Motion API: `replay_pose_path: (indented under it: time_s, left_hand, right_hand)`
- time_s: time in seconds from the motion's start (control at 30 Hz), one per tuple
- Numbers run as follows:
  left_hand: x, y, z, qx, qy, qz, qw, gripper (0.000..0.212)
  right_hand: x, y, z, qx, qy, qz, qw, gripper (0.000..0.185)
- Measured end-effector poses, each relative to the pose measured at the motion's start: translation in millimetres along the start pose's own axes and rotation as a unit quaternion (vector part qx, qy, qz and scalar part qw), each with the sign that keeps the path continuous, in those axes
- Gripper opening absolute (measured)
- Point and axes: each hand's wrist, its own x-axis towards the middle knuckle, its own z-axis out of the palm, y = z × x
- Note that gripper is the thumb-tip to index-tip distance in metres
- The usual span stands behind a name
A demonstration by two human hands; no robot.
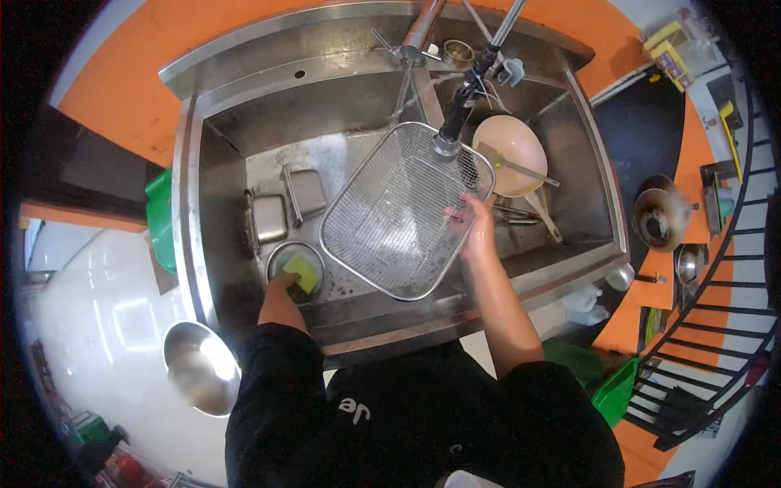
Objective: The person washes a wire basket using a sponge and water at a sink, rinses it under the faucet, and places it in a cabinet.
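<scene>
My right hand [476, 229] grips the right side of a rectangular wire mesh basket [390, 213], which is held tilted over the double steel sink [305, 329]. My left hand [285, 282] holds a yellow-green sponge [301, 272] at a round metal bowl [276, 259] in the left basin. Behind that bowl stand two small rectangular steel pans, one [269, 216] at the left and one [307, 190] beside it. Above the basket's upper right edge hangs a black-handled spray nozzle [446, 145]. Water runs from the faucet [412, 52] behind the basket.
In the right basin lie a pale frying pan [512, 146] and a long flat utensil [531, 172] across it. A steel mixing bowl [201, 372] is left of the sink, near my left sleeve. Dark woks [658, 219] stand at the right, beside a black railing [720, 283].
</scene>
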Motion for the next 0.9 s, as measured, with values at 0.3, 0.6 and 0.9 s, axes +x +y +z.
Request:
replay_pose_path:
  time_s: [0.3,0.6,0.9]
  left_hand:
    - [40.8,-5.6,-53.5,0.368,0.138,0.058,0.918,0.049]
    - [-197.7,182.9,-5.5,-0.126,-0.126,0.42,0.89,0.04]
    - [-217.7,253.2,35.3,-0.009,-0.19,0.424,0.885,0.035]
  right_hand:
    - [-13.8,-3.2,30.7,0.032,-0.015,-0.005,0.999,0.06]
    - [-0.5,-9.2,11.6,-0.005,0.004,-0.029,1.0,0.056]
    - [-2.3,-22.8,25.2,0.049,0.004,-0.144,0.988,0.06]
